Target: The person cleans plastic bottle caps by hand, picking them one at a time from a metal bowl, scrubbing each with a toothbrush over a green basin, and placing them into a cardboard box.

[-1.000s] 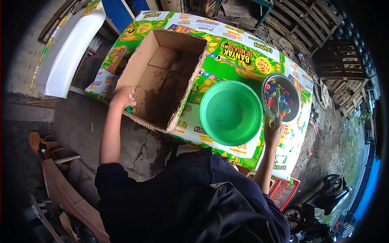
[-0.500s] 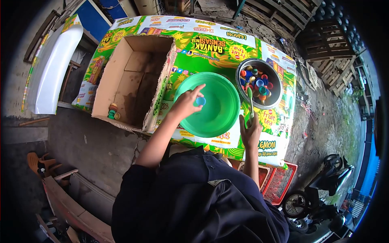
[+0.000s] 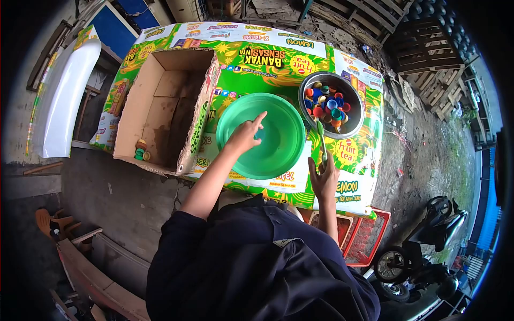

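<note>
My left hand [image 3: 245, 136] is over the left part of a green plastic basin [image 3: 292, 140], index finger stretched out and thumb apart. No cap shows between its fingers. To the basin's right, my right hand [image 3: 325, 182] holds a toothbrush [image 3: 322, 140] by its lower end, the green head pointing away from me. The head is close to the near rim of a metal bowl [image 3: 354, 124], which contains many coloured bottle caps [image 3: 333, 106]. Several more caps [image 3: 141, 152] lie in the near left corner of an open cardboard box [image 3: 131, 115].
A green and yellow printed sheet [image 3: 241, 80] covers the table. Below its near right edge is a red crate [image 3: 369, 238]. A motorcycle [image 3: 417, 254] stands at the lower right, and wooden pallets [image 3: 428, 48] are at the far right.
The blue cap at my left fingertips no longer shows, and that hand's fingers are apart. My right hand and the toothbrush have shifted slightly toward me. The whole view has shifted a little.
</note>
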Motion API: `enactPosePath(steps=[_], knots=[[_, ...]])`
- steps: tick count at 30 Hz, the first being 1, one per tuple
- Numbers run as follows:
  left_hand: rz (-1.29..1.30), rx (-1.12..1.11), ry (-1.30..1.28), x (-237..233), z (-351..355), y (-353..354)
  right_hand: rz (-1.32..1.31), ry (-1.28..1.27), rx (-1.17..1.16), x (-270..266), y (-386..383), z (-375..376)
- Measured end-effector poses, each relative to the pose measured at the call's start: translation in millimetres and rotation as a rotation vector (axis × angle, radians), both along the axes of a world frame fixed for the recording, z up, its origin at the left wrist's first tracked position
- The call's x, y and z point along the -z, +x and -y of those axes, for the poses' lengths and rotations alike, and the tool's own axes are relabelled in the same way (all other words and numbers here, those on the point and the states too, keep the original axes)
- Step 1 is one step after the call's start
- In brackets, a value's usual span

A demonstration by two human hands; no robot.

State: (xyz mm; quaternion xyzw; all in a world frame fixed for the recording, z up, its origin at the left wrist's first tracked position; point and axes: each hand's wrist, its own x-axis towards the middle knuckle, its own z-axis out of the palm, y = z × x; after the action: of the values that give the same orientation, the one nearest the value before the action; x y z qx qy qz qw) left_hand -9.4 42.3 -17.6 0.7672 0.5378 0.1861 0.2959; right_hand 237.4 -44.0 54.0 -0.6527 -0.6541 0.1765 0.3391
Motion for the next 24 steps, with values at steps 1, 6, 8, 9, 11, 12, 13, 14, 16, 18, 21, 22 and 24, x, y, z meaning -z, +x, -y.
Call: enactPosePath(steps=[1, 6, 8, 9, 11, 12, 13, 14, 16, 18, 21, 22, 24], knots=[[0.004, 0.004, 0.003, 1, 0, 0, 0.000, 0.003, -0.001, -1, -1, 0], [0.035, -0.023, -0.074, -8, 2, -1, -0.046, -0.012, -0.004, 2, -6, 3], [0.093, -0.046, -0.011, -6, 3, -2, -0.049, -0.013, -0.006, 2, -8, 3], [0.122, -0.056, 0.019, -5, 3, -3, -0.054, -0.014, -0.007, 1, -10, 4], [0.284, -0.066, -0.005, -5, 4, -7, -0.057, -0.014, -0.011, -1, -13, 4], [0.365, -0.069, -0.017, -8, 4, -7, -0.057, -0.014, -0.014, -1, -14, 4], [0.404, -0.077, -0.003, -11, 5, -7, -0.056, -0.014, -0.017, -2, -15, 4], [0.443, -0.086, 0.011, -13, 6, -7, -0.074, -0.029, -0.013, -6, -17, 4], [0.480, -0.103, 0.017, -23, 6, -8, -0.090, -0.033, 0.001, -4, -19, 4], [0.477, -0.117, 0.002, -34, 4, -10, -0.104, -0.036, 0.005, -4, -22, 4], [0.488, -0.072, -0.027, -54, -4, -15, -0.114, -0.036, 0.005, -8, -26, 5], [0.538, -0.044, 0.006, -64, -8, -16, -0.117, -0.033, 0.005, -10, -27, 5], [0.535, 0.044, 0.020, -91, -16, -21, -0.119, -0.025, 0.010, -11, -29, 7]])
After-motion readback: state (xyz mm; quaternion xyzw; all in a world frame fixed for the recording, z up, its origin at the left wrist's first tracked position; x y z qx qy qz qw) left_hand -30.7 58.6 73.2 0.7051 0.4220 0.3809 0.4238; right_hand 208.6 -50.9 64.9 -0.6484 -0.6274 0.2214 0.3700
